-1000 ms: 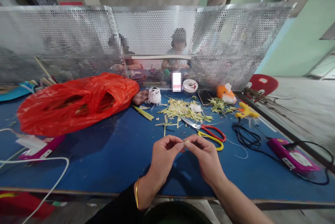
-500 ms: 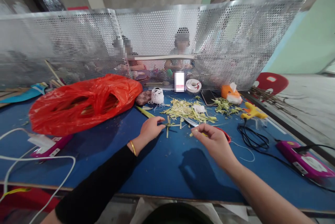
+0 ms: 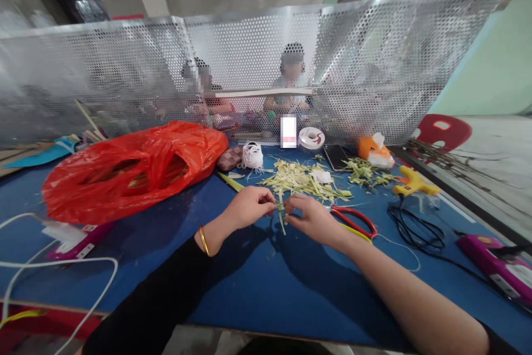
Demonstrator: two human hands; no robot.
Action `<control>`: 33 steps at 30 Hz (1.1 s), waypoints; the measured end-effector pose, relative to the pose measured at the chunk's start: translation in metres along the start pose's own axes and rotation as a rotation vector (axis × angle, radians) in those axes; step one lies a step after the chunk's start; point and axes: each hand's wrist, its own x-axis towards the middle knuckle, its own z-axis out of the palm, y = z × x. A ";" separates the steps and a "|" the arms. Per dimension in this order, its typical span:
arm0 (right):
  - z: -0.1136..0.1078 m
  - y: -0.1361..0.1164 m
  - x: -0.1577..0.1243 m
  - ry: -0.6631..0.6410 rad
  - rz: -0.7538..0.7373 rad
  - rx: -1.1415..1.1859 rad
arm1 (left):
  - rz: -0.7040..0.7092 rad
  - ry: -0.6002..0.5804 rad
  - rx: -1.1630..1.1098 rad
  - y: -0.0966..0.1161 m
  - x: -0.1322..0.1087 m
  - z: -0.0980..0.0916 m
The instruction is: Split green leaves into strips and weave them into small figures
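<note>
In the middle of the blue table (image 3: 257,288), my left hand (image 3: 251,205) pinches a small cross of green plant strips (image 3: 281,210). One strip of it hangs down toward the table. My right hand (image 3: 310,216) has its fingers closed at the right side of the same strips; the fingertips partly hide what they grip. Scissors with red handles (image 3: 359,219) lie just right of my right hand, their blades mostly hidden behind it. Beyond both hands spreads a pile of cut pale-green strips (image 3: 295,175). A longer green stalk (image 3: 230,181) lies behind my left hand.
A red plastic bag (image 3: 137,169) fills the left side. A white string bundle (image 3: 252,155), a ribbon roll (image 3: 311,137), a phone (image 3: 336,157) and a tissue pack (image 3: 375,151) line the back. At right are a yellow glue gun (image 3: 415,182) and a purple power strip (image 3: 494,266).
My right hand has moved left, away from the scissors, to the strips held by my left hand. My left hand has shifted slightly right with them. The scissors' red handles now show more.
</note>
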 end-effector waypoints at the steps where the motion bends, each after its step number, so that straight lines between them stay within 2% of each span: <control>1: -0.002 0.000 -0.001 0.000 0.001 0.024 | -0.004 -0.006 -0.053 0.002 0.001 0.001; 3: -0.005 -0.001 -0.004 0.011 0.050 0.146 | -0.033 0.082 -0.226 0.004 0.003 0.002; 6: -0.010 -0.005 -0.005 0.037 0.192 0.476 | -0.079 0.348 -0.594 0.001 0.001 0.006; 7: -0.011 -0.006 -0.006 0.048 0.227 0.588 | -0.082 0.391 -0.691 0.000 0.000 0.008; 8: -0.011 -0.007 -0.006 0.058 0.250 0.687 | -0.079 0.385 -0.755 -0.002 -0.002 0.010; 10: -0.010 -0.009 -0.007 0.063 0.282 0.831 | -0.070 0.294 -0.787 -0.002 -0.005 0.016; 12: -0.008 -0.010 -0.008 0.039 0.321 0.911 | -0.046 0.188 -0.732 0.000 -0.009 0.021; 14: -0.005 -0.011 -0.009 0.013 0.364 0.947 | 0.018 0.137 -0.652 0.004 -0.012 0.025; 17: -0.001 -0.013 -0.010 -0.008 0.408 0.943 | 0.054 0.107 -0.587 0.007 -0.015 0.028; 25: 0.004 -0.018 -0.012 -0.035 0.387 0.727 | -0.021 0.109 -0.663 -0.002 -0.015 0.033; 30: 0.001 -0.018 -0.012 -0.074 0.273 0.510 | -0.041 0.101 -0.652 0.000 -0.018 0.035; 33: -0.010 -0.019 -0.012 -0.035 0.185 0.421 | -0.065 0.068 -0.687 0.001 -0.018 0.033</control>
